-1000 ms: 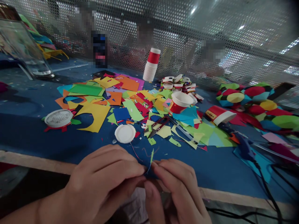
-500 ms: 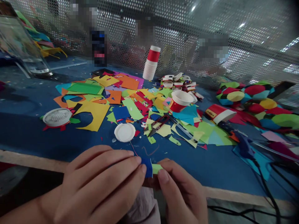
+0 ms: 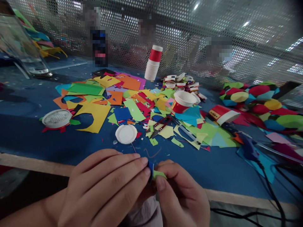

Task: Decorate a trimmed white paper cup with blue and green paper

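Close in front of me, over the table's near edge, both hands meet at a small paper piece. My left hand (image 3: pixel 111 186) is closed on a blue piece of paper (image 3: pixel 151 170), most of it hidden behind the fingers. My right hand (image 3: pixel 182 192) pinches a light green paper strip (image 3: pixel 159 174) between thumb and forefinger; the strip touches the blue paper's right side. Just beyond the hands lies a round white paper cup base (image 3: pixel 126 134) with a thin thread at its lower edge. Small scissors (image 3: pixel 161 126) rest on paper scraps.
A turtle-like paper craft (image 3: pixel 57 119) sits at left, near a glass bottle (image 3: pixel 35 60). Behind the scraps stand stacked paper cups (image 3: pixel 153 64) and a red-and-white cup (image 3: pixel 182 102); another cup (image 3: pixel 222 115) lies tipped. A blue glue gun (image 3: pixel 248 148) with a black cord lies at right.
The blue paper has turned and curved, so less of it shows. The green strip has tilted downward at its right end, and my left fingers have shifted slightly right.
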Demonstrator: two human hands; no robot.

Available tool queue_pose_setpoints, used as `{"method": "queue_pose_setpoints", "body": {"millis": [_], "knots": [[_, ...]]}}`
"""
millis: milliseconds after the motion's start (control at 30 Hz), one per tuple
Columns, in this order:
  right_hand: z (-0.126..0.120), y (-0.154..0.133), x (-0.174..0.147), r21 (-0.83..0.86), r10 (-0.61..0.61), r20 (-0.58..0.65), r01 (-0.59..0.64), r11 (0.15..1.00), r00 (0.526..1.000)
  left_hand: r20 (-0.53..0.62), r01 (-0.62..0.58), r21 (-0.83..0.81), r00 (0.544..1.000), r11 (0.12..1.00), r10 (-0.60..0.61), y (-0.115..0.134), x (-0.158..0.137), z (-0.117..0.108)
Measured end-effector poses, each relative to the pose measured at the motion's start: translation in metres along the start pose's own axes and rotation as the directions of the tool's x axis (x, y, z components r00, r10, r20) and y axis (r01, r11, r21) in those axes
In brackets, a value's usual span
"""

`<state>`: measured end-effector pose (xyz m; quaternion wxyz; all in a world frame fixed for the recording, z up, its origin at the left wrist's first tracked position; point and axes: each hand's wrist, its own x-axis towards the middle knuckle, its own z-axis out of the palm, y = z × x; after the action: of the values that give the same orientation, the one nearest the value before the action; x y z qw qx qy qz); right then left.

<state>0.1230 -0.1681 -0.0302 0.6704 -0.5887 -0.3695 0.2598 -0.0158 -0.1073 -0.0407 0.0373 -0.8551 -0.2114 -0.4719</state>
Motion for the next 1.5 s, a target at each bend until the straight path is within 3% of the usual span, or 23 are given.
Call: {"method": "queue_pose_setpoints", "body": {"millis": [33,100,267,400,567,767,933,1133,1300,1400,1500], "knots": [[0.001,0.002,-0.001,-0.002,-0.045,0.003,0.045,0.999,0.999,0.094,-0.079,-0.006,0.992,0.997,0.079,-0.003,0.002,-0.003],[0.002,0.007,-0.002,0.001,-0.14,0.017,0.14,0.99,0.99,0.15,-0.12,-0.038,0.981,0.992,0.125,-0.008,0.006,-0.008],[0.006,0.014,-0.002,0.038,-0.283,0.013,0.282,0.959,0.959,0.077,0.022,-0.151,0.997,0.988,-0.01,-0.007,0.017,-0.008],[0.01,0.015,-0.002,0.072,-0.27,-0.004,0.27,0.96,0.963,0.12,0.195,-0.263,0.978,0.945,-0.168,-0.003,0.018,-0.004],[0.012,0.017,-0.003,0.117,-0.239,-0.008,0.238,0.964,0.971,0.233,0.383,-0.368,0.92,0.847,-0.315,-0.002,0.013,-0.004],[0.014,0.022,-0.004,0.177,-0.228,-0.024,0.229,0.957,0.973,0.246,0.4,-0.438,0.915,0.805,-0.32,-0.005,0.013,-0.006],[0.009,0.027,0.0,0.158,-0.348,0.064,0.334,0.929,0.935,0.246,0.42,-0.44,0.907,0.794,-0.343,-0.006,0.016,-0.008],[0.012,0.027,-0.003,0.174,-0.308,0.028,0.299,0.938,0.951,0.246,0.462,-0.442,0.887,0.769,-0.392,-0.006,0.016,-0.006],[0.009,0.029,-0.001,0.198,-0.287,0.003,0.281,0.939,0.958,0.218,0.449,-0.382,0.893,0.808,-0.393,-0.009,0.018,-0.006],[0.0,0.031,0.005,0.247,-0.324,0.047,0.303,0.92,0.945,0.133,0.465,-0.304,0.885,0.832,-0.446,-0.017,0.021,-0.01],[-0.005,0.029,0.007,0.252,-0.296,0.081,0.268,0.93,0.952,0.124,0.476,-0.273,0.879,0.836,-0.46,-0.023,0.023,-0.014]]}}
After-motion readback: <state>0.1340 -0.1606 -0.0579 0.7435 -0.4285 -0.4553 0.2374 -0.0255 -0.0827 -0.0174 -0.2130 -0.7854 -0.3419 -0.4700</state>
